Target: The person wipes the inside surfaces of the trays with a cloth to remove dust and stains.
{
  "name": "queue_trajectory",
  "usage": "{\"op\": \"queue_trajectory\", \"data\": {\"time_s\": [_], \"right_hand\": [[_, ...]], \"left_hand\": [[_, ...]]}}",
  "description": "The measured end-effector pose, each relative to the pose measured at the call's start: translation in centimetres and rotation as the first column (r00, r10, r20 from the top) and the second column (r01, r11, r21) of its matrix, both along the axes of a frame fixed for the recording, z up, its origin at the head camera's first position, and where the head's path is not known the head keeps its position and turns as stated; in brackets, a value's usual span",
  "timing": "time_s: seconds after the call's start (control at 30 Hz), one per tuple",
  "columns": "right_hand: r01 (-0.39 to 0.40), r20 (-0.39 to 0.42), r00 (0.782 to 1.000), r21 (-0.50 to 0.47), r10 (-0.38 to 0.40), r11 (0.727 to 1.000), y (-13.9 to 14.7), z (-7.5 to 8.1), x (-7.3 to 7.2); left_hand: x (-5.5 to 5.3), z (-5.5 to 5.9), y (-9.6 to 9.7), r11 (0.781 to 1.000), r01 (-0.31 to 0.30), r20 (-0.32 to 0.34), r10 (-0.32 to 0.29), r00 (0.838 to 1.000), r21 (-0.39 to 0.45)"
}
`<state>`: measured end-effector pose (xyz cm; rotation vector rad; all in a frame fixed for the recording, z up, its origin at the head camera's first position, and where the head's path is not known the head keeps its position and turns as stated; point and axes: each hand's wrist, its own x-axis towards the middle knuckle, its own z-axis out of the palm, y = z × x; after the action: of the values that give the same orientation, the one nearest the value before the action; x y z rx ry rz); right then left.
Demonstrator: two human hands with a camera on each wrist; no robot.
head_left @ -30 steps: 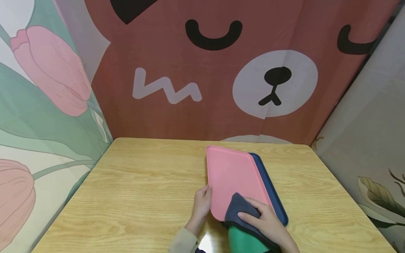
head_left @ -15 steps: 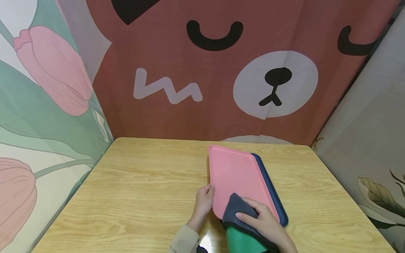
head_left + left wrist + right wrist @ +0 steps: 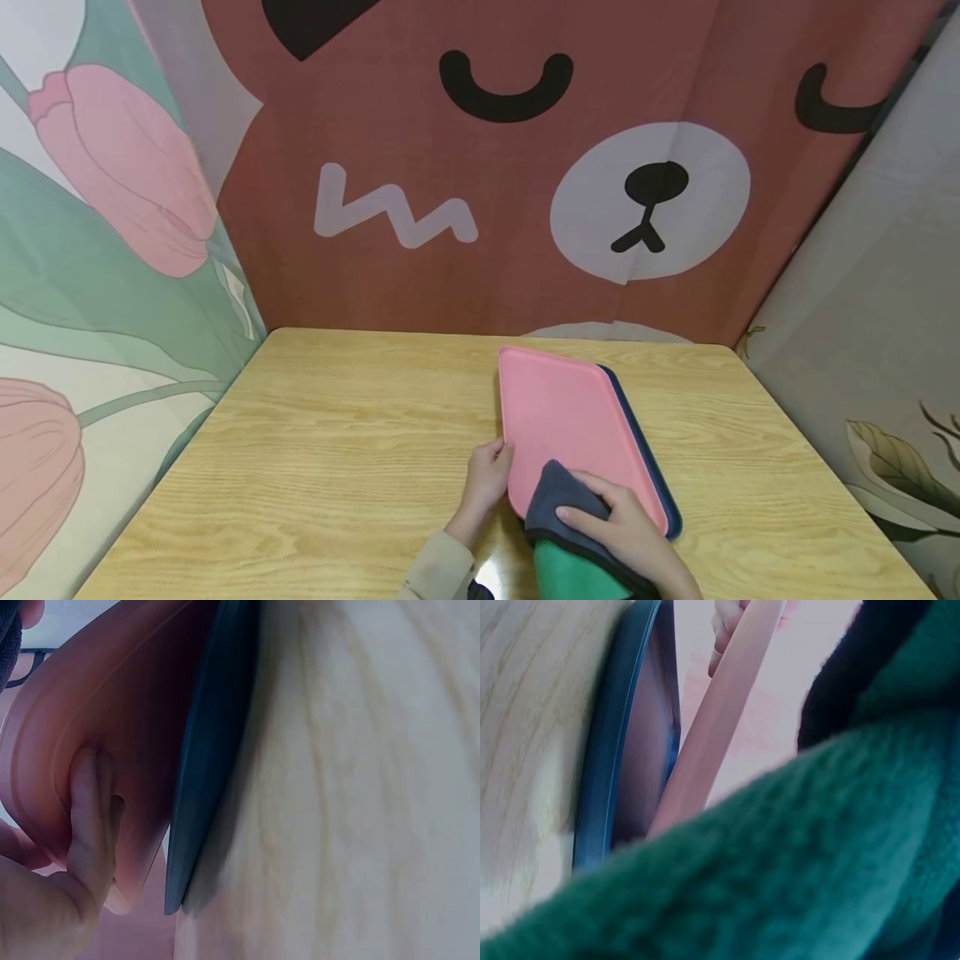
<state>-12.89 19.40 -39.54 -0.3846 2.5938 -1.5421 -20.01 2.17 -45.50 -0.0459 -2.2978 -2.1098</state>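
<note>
A pink tray [image 3: 570, 417] is tilted over a dark blue tray [image 3: 645, 450], whose right edge shows beside it. My left hand [image 3: 487, 479] grips the pink tray by its left rim, thumb on top. In the left wrist view its fingers [image 3: 90, 817] lie against the underside, and a gap parts the two trays. My right hand [image 3: 626, 529] holds a folded cloth [image 3: 562, 504], grey on one face and green on the other with black edging, over the pink tray's near end. Green cloth [image 3: 780, 862] hides most of the right hand's work in the right wrist view.
The trays are over the right half of a wood-grain table [image 3: 322, 467]. A brown bear-print curtain [image 3: 375, 283] hangs behind its far edge, with a floral curtain [image 3: 112, 333] at left and a pale one [image 3: 862, 317] at right. A small dark object [image 3: 480, 591] shows near the left sleeve.
The pink tray and my left hand have shifted slightly right, covering more of the blue tray. The cloth in my right hand has moved a little left across the pink tray.
</note>
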Motion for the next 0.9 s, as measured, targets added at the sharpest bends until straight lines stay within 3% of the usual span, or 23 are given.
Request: {"op": "queue_trajectory", "data": {"time_s": [0.43,0.9], "right_hand": [[-0.015,-0.019,1.0,-0.023,0.015,1.0,0.08,-0.23,0.04],[-0.059,-0.058,0.997,-0.052,0.056,0.997,-0.35,-0.33,0.28]], "left_hand": [[-0.08,0.14,0.48,0.987,-0.023,-0.029,0.018,0.999,-0.16],[-0.03,0.07,0.54,0.993,0.04,0.043,-0.036,0.998,-0.108]]}}
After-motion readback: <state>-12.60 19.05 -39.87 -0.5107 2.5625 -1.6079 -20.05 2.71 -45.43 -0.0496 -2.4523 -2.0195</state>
